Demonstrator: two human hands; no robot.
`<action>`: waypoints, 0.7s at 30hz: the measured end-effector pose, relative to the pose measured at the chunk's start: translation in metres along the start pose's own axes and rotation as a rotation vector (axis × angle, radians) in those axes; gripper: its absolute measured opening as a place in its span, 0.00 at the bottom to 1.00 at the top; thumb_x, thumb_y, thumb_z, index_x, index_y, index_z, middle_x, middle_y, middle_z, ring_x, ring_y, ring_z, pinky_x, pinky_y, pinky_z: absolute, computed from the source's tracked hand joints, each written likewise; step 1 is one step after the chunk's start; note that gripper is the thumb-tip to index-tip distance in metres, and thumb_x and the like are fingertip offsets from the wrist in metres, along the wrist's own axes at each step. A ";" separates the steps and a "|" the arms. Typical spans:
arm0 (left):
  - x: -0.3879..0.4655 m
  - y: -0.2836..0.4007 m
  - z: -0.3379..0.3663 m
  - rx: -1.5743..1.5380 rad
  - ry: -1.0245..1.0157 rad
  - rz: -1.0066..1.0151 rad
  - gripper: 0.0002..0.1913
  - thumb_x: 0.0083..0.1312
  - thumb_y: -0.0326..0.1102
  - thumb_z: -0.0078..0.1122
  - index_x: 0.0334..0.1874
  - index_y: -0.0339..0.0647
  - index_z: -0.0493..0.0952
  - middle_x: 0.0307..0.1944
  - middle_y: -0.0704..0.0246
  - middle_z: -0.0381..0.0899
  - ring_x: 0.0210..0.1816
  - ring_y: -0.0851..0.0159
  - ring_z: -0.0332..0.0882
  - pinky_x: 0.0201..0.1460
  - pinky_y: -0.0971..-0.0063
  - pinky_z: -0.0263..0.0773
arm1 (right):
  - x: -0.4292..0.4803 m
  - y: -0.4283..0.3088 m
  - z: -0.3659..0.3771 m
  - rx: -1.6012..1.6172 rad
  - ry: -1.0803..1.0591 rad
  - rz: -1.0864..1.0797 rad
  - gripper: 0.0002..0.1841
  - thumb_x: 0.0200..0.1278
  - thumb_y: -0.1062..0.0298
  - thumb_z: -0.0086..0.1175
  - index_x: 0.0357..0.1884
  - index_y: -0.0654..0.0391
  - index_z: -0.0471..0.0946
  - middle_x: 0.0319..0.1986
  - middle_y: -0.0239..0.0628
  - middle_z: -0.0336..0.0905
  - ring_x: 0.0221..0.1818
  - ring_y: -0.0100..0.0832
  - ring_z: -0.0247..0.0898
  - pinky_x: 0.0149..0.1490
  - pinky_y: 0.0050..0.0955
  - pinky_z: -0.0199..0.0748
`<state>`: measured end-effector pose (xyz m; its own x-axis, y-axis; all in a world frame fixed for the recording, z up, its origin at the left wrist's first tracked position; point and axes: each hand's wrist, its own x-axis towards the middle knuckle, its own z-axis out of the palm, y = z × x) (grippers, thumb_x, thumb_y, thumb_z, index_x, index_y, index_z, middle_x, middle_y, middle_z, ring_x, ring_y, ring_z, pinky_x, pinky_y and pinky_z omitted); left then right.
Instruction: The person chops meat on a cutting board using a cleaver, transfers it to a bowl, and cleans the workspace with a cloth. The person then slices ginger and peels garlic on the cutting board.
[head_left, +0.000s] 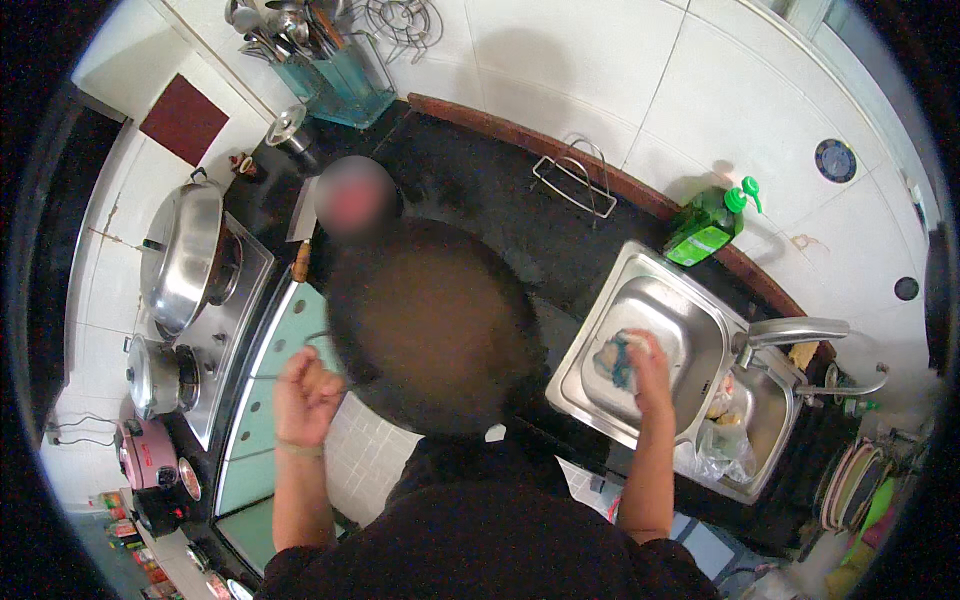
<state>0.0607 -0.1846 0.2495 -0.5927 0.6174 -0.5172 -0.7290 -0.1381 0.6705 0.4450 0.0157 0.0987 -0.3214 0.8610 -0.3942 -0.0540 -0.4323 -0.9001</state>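
Note:
My right hand (648, 364) reaches into the larger basin of the steel sink (564, 388), its fingers on a crumpled blue and whitish cloth or scrubber (616, 360). My left hand (306, 390) is raised, fingers curled, with a band around the wrist. It is close to the left edge of a large dark round object (439, 322), seemingly a pan with a brownish middle, which fills the centre. Whether the fingers grip its edge or a handle is unclear. Part of the black worktop (495, 202) is hidden behind it.
A green soap bottle (701, 229) stands behind the sink, near the faucet (795, 328). The smaller basin holds a plastic bag (724, 450). A cleaver (301, 225) lies beside a blurred pinkish item (354, 196). At left are a lidded wok (180, 255) and a pot (152, 376) on the stove.

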 end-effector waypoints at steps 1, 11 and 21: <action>0.000 0.008 -0.012 0.068 -0.006 0.088 0.06 0.66 0.31 0.45 0.32 0.40 0.70 0.11 0.80 0.50 0.12 0.78 0.45 0.18 0.83 0.48 | -0.001 -0.012 -0.002 0.121 -0.069 0.007 0.20 0.58 0.63 0.53 0.52 0.58 0.71 0.54 0.44 0.64 0.52 0.34 0.64 0.58 0.32 0.61; 0.017 0.078 -0.087 -0.231 0.004 0.122 0.09 0.69 0.32 0.42 0.34 0.34 0.69 0.11 0.79 0.47 0.11 0.78 0.43 0.17 0.82 0.48 | 0.008 -0.006 -0.002 -0.253 0.245 -0.360 0.17 0.67 0.63 0.45 0.56 0.53 0.72 0.40 0.31 0.77 0.40 0.21 0.70 0.49 0.23 0.67; 0.078 0.142 -0.144 -0.189 -0.128 0.007 0.11 0.69 0.36 0.42 0.35 0.34 0.70 0.11 0.80 0.49 0.11 0.78 0.42 0.16 0.83 0.45 | -0.013 0.094 0.161 -1.441 -0.437 -0.572 0.33 0.55 0.62 0.54 0.65 0.41 0.60 0.63 0.36 0.59 0.68 0.40 0.48 0.65 0.53 0.48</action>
<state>-0.1376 -0.2675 0.2279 -0.5583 0.7076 -0.4331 -0.7833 -0.2777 0.5561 0.2917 -0.0794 0.0495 -0.8178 0.5650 -0.1090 0.5532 0.7199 -0.4192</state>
